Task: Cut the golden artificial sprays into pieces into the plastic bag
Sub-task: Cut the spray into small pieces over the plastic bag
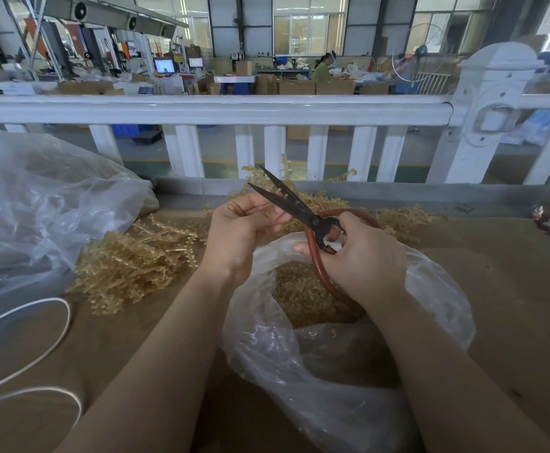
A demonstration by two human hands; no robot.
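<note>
Work is held directly above the open bag (348, 351), evidently so that cut pieces drop straight in; the bag already holds a mound of golden pieces (303, 299), so the task appears well under way.

The right hand (362, 256) grips the scissors (299, 212), fingers curled through and around the large red-brown handle loops. The blades stand parted, tips pointing up and to the far left, which suggests a cut is being set up rather than completed.

The left hand (240, 230) is curled, its fingertips pinching something thin just beside the lower blade. It is presumably a stem of spray offered to the blades, but the piece is too fine to identify with certainty. Holding it close to the pivot would give the blades better leverage.

Uncut sprays (136, 259) lie heaped on the brown table (512, 289) to the left of the bag, within easy reach of the left hand; more sprays lie at the far side behind the hands. A second clear bag (44, 204) sits at far left, with what look like golden pieces showing at its edge. A white cord (38, 322) loops at near left. A white railing (221, 109) bounds the far edge of the table.

Risk noted: the left fingertips sit very near the open blades.
</note>
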